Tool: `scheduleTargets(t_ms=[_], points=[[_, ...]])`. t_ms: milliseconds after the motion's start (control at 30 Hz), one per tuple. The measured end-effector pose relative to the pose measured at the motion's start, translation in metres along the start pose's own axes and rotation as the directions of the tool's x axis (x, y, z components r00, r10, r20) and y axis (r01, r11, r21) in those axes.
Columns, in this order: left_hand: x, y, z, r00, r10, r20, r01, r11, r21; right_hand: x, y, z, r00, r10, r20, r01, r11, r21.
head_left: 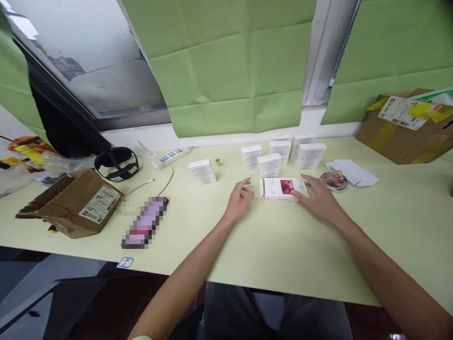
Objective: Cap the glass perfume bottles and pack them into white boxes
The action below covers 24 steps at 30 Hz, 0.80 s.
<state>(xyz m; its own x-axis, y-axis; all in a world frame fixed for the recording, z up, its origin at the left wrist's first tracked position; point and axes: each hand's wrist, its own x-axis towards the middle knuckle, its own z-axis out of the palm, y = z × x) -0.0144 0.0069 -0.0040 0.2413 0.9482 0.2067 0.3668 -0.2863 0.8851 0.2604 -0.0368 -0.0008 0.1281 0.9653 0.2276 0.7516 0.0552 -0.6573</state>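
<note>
A small white box (pixel 272 189) with a pink picture on its top lies flat on the table, its left end flap open. My right hand (pixel 320 199) grips the box's right end, thumb on the near side and fingers at the far corner. Just left of the open flap, my left hand (pixel 239 199) hovers with its fingers loosely bent and apart, holding nothing. Right of my right hand sits a round clear container (pixel 333 181) of reddish contents, beside a folded white paper (pixel 352 173).
Several white boxes (pixel 269 166) stand upright behind my hands, with one more box (pixel 202 172) and a small yellowish cylinder (pixel 218 163) to their left. A phone (pixel 146 223), an opened carton (pixel 83 200), a headset (pixel 118 165) and a power strip (pixel 173 157) occupy the left. A large carton (pixel 406 134) stands back right.
</note>
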Motion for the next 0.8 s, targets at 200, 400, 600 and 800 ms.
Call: scheduleTargets(t_ms=[200, 400, 600, 800], points=[[-0.005, 0.003, 0.003, 0.972, 0.121, 0.200, -0.165, 0.961, 0.221, -0.002, 0.002, 0.010, 0.976, -0.196, 0.094, 0.209, 0.965, -0.159], [-0.005, 0.001, 0.004, 0.963, 0.147, 0.226, -0.193, 0.961, 0.198, -0.002, 0.003, 0.012, 0.958, -0.240, 0.157, 0.254, 0.964, -0.076], [-0.006, 0.003, 0.002, 0.962, 0.105, 0.250, -0.147, 0.977, 0.154, -0.002, 0.002, 0.007, 0.949, -0.234, 0.213, 0.229, 0.972, 0.046], [-0.005, 0.014, -0.009, 0.936, 0.077, 0.343, -0.092, 0.995, 0.027, -0.004, -0.003, -0.004, 0.931, -0.196, 0.309, 0.159, 0.977, 0.144]])
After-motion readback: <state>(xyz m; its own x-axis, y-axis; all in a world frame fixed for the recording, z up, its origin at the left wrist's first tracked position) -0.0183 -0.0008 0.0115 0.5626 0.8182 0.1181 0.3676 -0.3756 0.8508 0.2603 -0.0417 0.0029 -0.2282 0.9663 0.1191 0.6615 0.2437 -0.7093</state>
